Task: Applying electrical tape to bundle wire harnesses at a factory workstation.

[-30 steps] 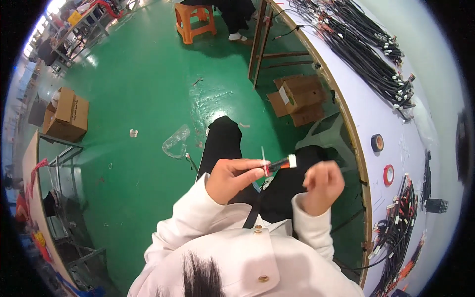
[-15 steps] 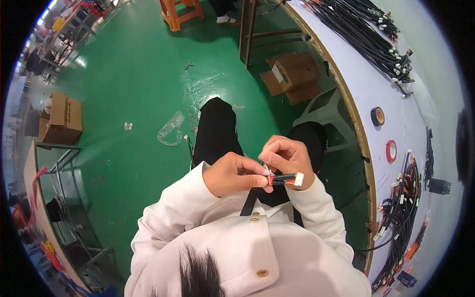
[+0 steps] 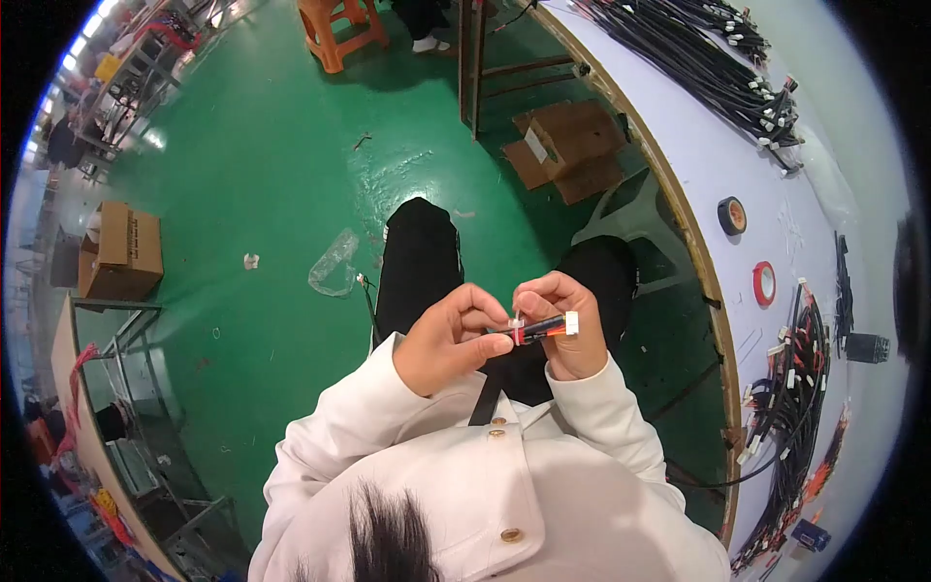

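Over my lap, my left hand (image 3: 446, 339) is closed, with thumb and fingers round a short wire harness (image 3: 541, 331) of black, red and orange wires. A white plug connector (image 3: 571, 323) forms its right end. My right hand (image 3: 572, 301) pinches a thin whitish strip (image 3: 516, 318), resembling a cable tie, which stands up from the harness beside the left fingertips. A small red and white band sits on the wires there. The right palm lies behind the connector. The strip's tip is hidden in my right fingers.
On the white table (image 3: 698, 175) at right lie bundles of black cables (image 3: 698, 73), a black tape roll (image 3: 732, 215), a red tape roll (image 3: 764, 283) and connector harnesses (image 3: 790, 388). Cardboard boxes (image 3: 131, 250), an orange stool (image 3: 341, 34) and a plastic bag (image 3: 335, 262) are on the green floor.
Both hands have shifted slightly, and the harness is now tilted with its connector end higher and a little left. My left index finger has lifted toward the strip; my right hand keeps its pinch.
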`<state>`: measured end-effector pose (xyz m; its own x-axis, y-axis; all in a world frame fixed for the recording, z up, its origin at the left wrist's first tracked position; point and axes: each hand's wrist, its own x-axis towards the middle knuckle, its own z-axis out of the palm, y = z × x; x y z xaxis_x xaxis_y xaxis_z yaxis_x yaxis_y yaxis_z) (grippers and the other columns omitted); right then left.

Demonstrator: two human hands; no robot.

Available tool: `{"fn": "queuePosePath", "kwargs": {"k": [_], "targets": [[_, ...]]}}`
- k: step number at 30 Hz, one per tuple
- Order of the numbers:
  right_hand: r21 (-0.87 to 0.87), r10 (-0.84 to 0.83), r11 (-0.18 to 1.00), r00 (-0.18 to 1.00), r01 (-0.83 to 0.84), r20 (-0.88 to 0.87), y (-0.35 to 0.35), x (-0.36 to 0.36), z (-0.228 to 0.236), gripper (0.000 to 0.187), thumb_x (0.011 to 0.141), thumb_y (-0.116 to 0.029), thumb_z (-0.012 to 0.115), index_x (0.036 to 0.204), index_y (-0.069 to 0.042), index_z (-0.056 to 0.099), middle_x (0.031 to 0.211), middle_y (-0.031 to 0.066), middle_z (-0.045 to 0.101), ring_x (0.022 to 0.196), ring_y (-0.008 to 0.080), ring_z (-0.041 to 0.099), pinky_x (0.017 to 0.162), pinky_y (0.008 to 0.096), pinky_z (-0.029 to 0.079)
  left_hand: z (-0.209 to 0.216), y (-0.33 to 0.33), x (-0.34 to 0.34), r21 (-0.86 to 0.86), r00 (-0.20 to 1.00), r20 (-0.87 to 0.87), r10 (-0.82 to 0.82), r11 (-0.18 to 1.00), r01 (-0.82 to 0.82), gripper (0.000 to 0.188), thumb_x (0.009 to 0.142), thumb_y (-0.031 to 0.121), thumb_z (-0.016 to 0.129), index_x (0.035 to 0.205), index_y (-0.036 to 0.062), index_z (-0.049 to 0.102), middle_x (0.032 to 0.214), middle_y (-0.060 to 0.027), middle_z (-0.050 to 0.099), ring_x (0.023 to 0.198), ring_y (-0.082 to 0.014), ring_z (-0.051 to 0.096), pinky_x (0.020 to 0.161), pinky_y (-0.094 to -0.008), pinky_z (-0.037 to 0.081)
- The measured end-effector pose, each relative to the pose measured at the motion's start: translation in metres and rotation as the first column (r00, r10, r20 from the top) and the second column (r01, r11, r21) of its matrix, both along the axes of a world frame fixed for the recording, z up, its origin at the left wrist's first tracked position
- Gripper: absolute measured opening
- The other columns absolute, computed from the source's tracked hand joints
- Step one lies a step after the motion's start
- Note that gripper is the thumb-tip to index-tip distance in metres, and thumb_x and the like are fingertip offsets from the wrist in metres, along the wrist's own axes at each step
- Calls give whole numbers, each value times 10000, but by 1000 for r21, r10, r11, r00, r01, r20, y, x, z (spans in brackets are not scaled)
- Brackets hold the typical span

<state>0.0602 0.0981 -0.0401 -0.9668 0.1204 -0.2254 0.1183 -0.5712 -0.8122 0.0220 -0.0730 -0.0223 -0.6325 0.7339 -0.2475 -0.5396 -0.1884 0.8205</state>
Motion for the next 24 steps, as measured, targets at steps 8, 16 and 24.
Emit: {"fn": "queuePosePath", "kwargs": {"k": [8,16,24], "targets": [[-69,46,997,999,-46,-5,-1,0,5,142,801,-103,682,825,-21,568,760,76,585,653,104,538,593,214,435,13,8,8,-105,987,-157,25,994,-42,263,835,67,638,1069,5,536,879,-42,636,624,-17,480,501,-166,330],[-90,3,996,995,-11,-97,-7,-1,2,127,808,-63,664,795,-28,543,757,81,583,628,113,531,558,219,436,16,10,18,-101,993,-99,60,992,-70,219,850,75,625,1053,-4,601,838,-32,640,596,-9,452,494,-170,322],[16,-63,997,966,69,-249,-14,0,3,100,817,-13,635,799,-7,537,760,105,582,617,129,548,543,227,441,17,12,23,-158,968,-234,92,979,-132,301,750,-24,701,1034,-20,602,899,-80,651,865,-112,613,789,-221,474]]}}
